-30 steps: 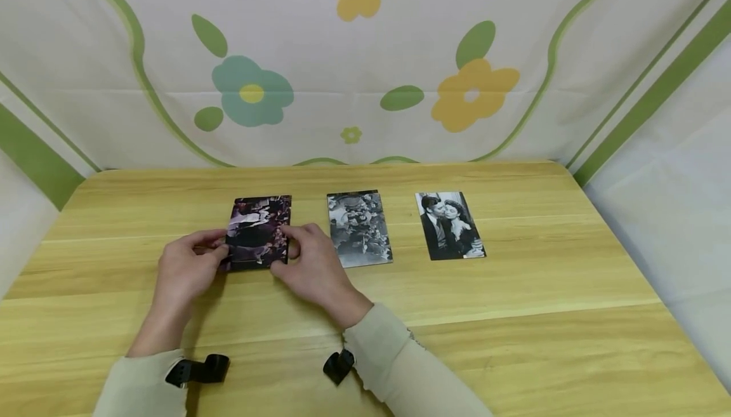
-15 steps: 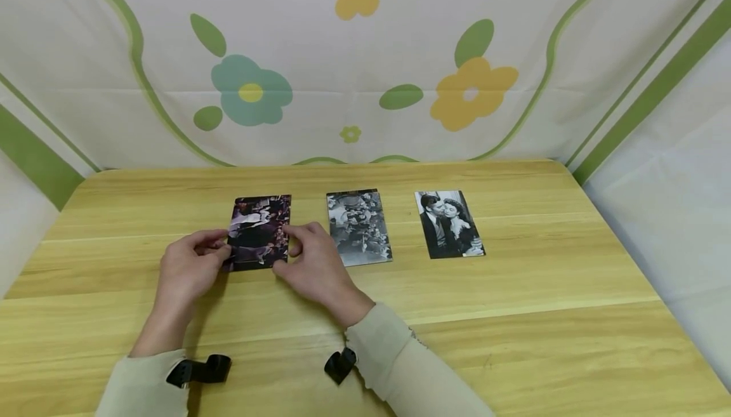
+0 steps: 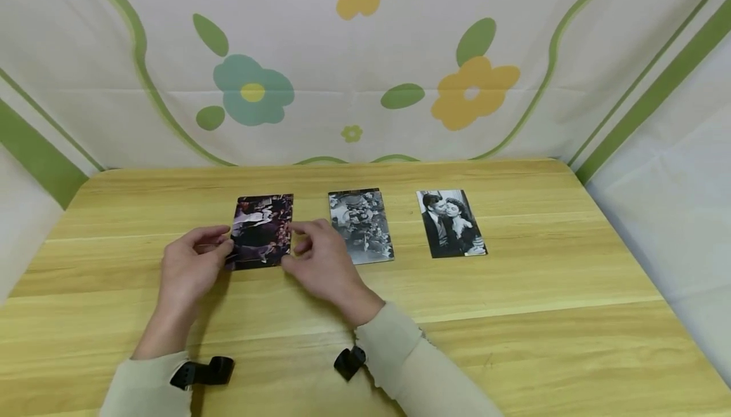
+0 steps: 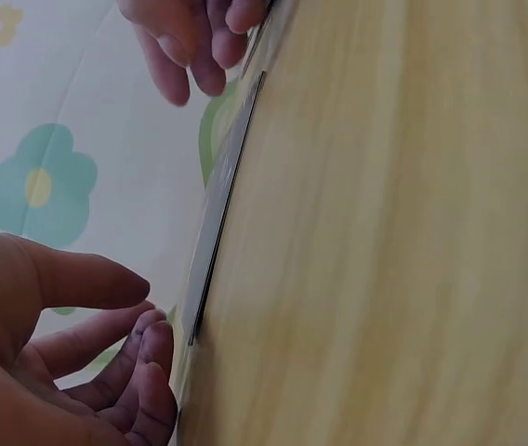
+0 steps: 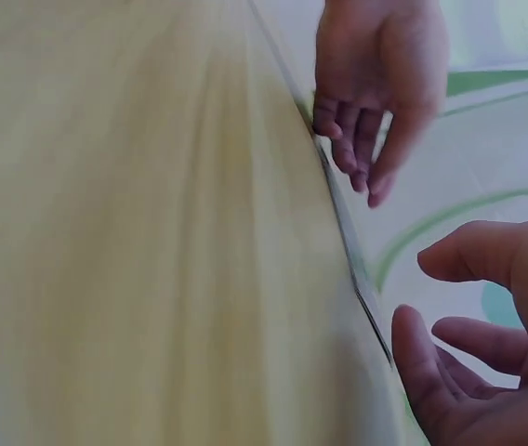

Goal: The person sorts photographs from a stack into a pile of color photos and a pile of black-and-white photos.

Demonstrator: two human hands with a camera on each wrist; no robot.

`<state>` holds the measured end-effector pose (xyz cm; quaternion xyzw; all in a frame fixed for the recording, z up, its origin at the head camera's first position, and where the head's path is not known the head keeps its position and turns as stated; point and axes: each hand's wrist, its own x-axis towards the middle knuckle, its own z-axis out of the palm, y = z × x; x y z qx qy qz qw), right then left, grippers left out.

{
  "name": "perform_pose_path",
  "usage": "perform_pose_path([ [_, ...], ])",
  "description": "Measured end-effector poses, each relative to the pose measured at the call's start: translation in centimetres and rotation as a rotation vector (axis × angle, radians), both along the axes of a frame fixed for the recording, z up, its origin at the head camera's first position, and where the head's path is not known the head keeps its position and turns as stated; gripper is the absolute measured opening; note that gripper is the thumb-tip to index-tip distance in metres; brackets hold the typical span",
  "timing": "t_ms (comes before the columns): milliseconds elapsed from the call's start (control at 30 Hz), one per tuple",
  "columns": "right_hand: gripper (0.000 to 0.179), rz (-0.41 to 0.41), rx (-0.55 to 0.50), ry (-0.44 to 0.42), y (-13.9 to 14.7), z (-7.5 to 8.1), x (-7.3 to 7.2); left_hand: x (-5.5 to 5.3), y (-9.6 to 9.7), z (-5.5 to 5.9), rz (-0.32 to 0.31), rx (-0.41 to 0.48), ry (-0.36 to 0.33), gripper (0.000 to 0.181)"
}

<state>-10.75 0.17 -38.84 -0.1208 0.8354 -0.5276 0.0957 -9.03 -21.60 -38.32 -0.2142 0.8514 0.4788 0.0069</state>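
A purple-toned photo card (image 3: 257,233) lies flat at the left of the row, a dark-clothed figure on it. My left hand (image 3: 191,264) is at its left edge, thumb and fingers loosely bent; in the left wrist view a gap parts the thumb from the fingers (image 4: 157,339). At the card's right edge is my right hand (image 3: 324,264), thumb and fingers spread apart with nothing between them in the right wrist view. A black-and-white crowd photo card (image 3: 361,226) lies just beyond the right hand, its lower left partly covered.
Farther right lies a black-and-white photo card of a couple (image 3: 451,223). All rest on a wood-grain table (image 3: 514,341). Behind its far edge hangs a white cloth (image 3: 354,55) printed with flowers. A black strap device (image 3: 202,372) is on the left sleeve, another (image 3: 349,363) on the right.
My right hand has shifted slightly to the right, its thumb drawing back from the purple photo card. The left hand stays nearly in place, and the cards lie as before.
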Motion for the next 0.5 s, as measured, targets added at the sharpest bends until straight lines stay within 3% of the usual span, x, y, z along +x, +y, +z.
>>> perform_pose_path([
  [300, 0.053, -0.054, 0.016, 0.134, 5.1, 0.7, -0.8, -0.2, 2.9, 1.5, -0.035, 0.056, 0.048, 0.038],
  [500, 0.048, -0.169, 0.016, 0.097, 9.2, 1.2, -1.3, -0.3, 6.7, 2.3, -0.131, 0.113, 0.103, 0.034],
])
